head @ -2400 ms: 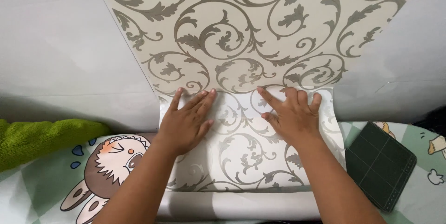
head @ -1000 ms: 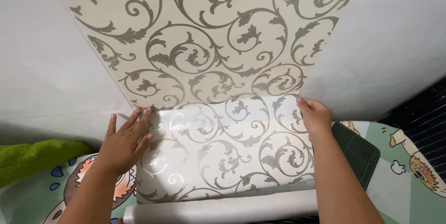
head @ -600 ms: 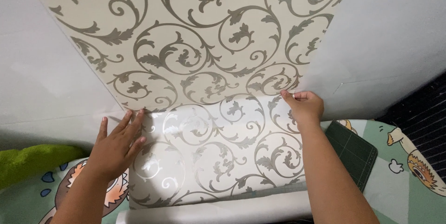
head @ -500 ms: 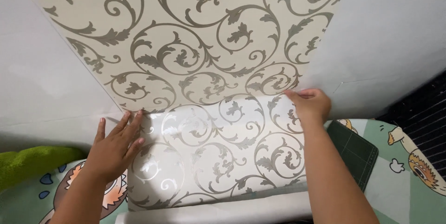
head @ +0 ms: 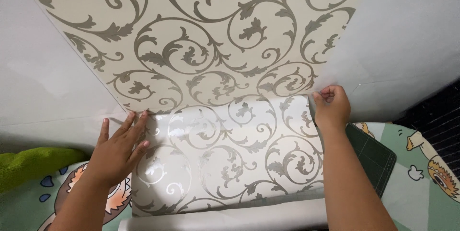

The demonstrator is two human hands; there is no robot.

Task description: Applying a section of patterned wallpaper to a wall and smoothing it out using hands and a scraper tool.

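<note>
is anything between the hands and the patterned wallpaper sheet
Nothing visible. The left hand lies flat on the wallpaper sheet at its left edge, and the right hand grips its right edge. Both touch it directly.

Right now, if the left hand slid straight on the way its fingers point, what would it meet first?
The left hand lies flat, fingers pointing up and slightly right. It would likely first meet the fold where the patterned wallpaper turns up the white wall, though depth is unclear.

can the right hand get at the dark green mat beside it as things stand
Probably yes: the right hand pinches the wallpaper sheet edge, and the dark green mat lies uncovered just beside its forearm, though it would need to release the sheet first.
</note>
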